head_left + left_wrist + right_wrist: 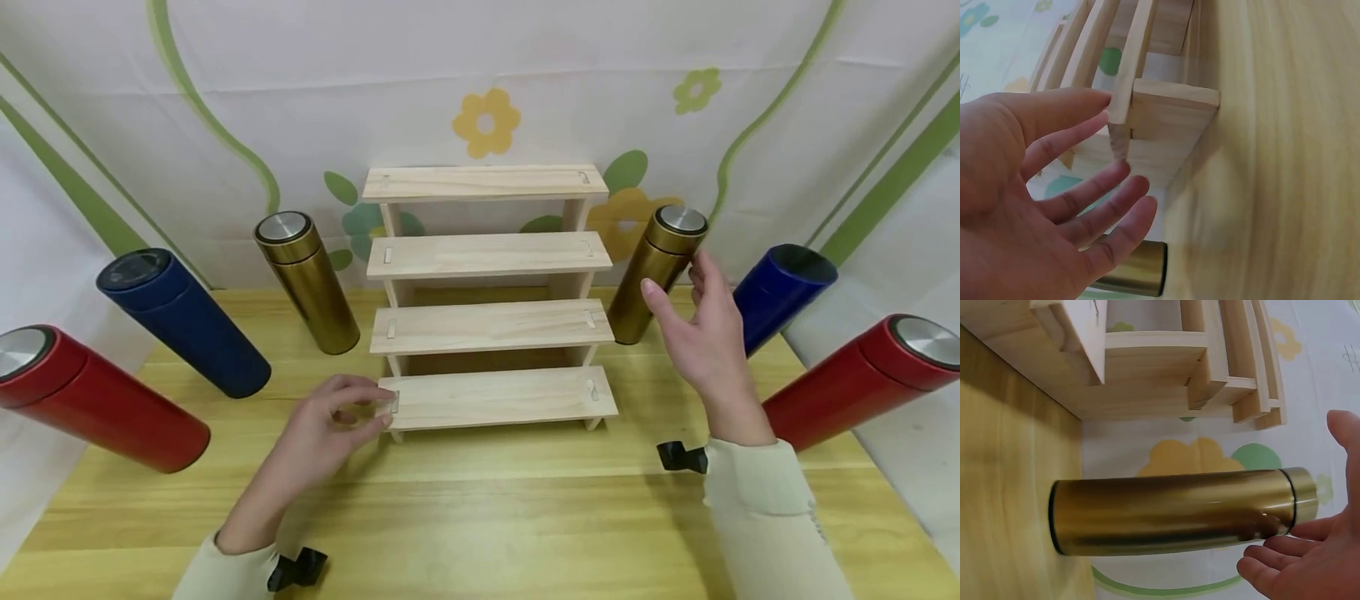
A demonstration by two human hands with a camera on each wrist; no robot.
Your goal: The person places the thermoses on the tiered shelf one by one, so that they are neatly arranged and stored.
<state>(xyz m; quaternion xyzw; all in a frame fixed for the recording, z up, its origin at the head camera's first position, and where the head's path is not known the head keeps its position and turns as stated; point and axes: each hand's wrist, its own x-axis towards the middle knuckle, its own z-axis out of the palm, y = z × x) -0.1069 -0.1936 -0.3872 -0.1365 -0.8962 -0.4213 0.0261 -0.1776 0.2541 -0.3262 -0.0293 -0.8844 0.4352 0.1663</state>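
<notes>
Head view: a gold bottle (651,273) stands upright, right of a stepped wooden shelf (491,254); the right hand (705,329), its grip wide, is nearer. The left hand (322,429) touches the bottom board's (498,398) end.

Left wrist view: fingers loosely spread there.

Right wrist view: the bottle's capped end faces the thumb-finger gap (contact unclear).

pale cream sleeves (780,546), a stitched right cuff (761,479), black wrist fittings (671,456) (small, angular)

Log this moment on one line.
left hand: at left end of lowest board | right hand: beside right gold flask, near lid | wooden shelf: four tiers, on table
</notes>
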